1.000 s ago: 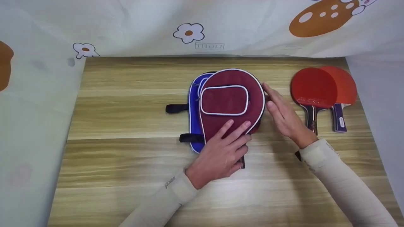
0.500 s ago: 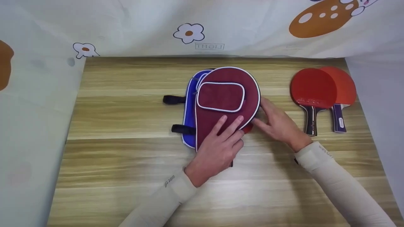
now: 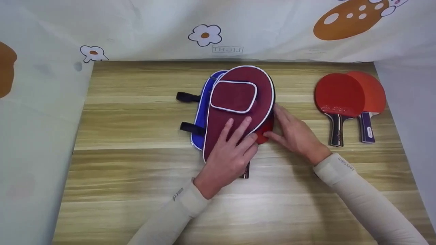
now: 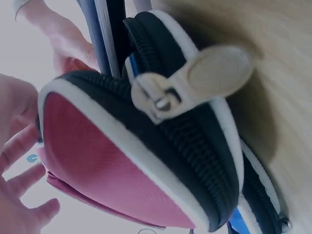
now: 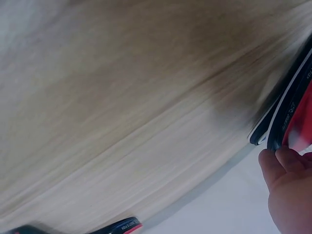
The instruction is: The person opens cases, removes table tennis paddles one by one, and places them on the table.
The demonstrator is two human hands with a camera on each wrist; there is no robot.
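Observation:
A maroon paddle case [image 3: 231, 126] with white piping overlaps a blue paddle case [image 3: 201, 119] in the head view. From beneath the maroon case, on its right, peeks a red table tennis paddle [image 3: 265, 131]; its dark handle end [image 3: 246, 172] shows below. My left hand [image 3: 228, 160] rests on the lower part of the maroon case, fingers spread. At the right side, my right hand [image 3: 296, 136] touches the edges of the case and paddle with fairly straight fingers and thumb. The right wrist view shows fingertips [image 5: 280, 158] against the paddle's black rim [image 5: 287, 114].
Two more red paddles [image 3: 339, 93] lie overlapped at the right of the wooden table [image 3: 129, 177], handles toward me. Black straps [image 3: 189, 97] stick out left of the blue case. A flower-printed cloth [image 3: 153, 30] hangs along the back edge.
The stack of cases has shifted left and away from me and turned slightly. Both hands moved with it, the right hand following leftward. More of the red paddle shows beneath the maroon case.

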